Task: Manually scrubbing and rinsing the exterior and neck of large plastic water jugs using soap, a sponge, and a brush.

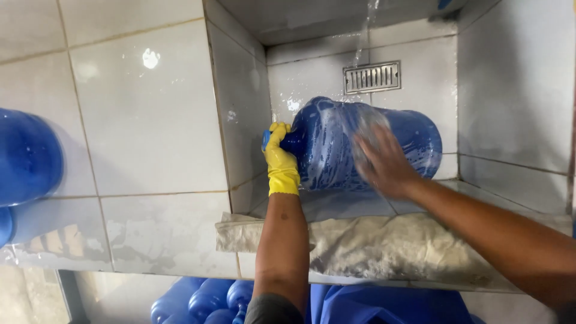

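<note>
I see a big blue jug point(360, 144) lying on its side in a white tiled basin point(516, 90), neck pointing to 9 o'clock, base toward 3 o'clock. Its wall is streaked with suds and water. A thin stream of water point(363, 36) falls from 12 o'clock onto the jug, just in front of a metal grille point(372, 77) set in the back wall.

My left hand point(281, 161), in a yellow glove, is clamped around the jug's neck at its 9 o'clock end. My right hand point(384, 165) is bare and lies flat on the jug's side with the fingers spread; it is blurred, and it grips nothing. The two hands are well apart, one at each part of the jug.

A dirty cloth point(372, 246) is draped over the basin's front edge at 6 o'clock, under both forearms. On the tiled ledge point(144, 120) at 9 o'clock I see part of another blue jug point(27, 156). More blue jugs point(204, 300) stand below at 6 o'clock.
</note>
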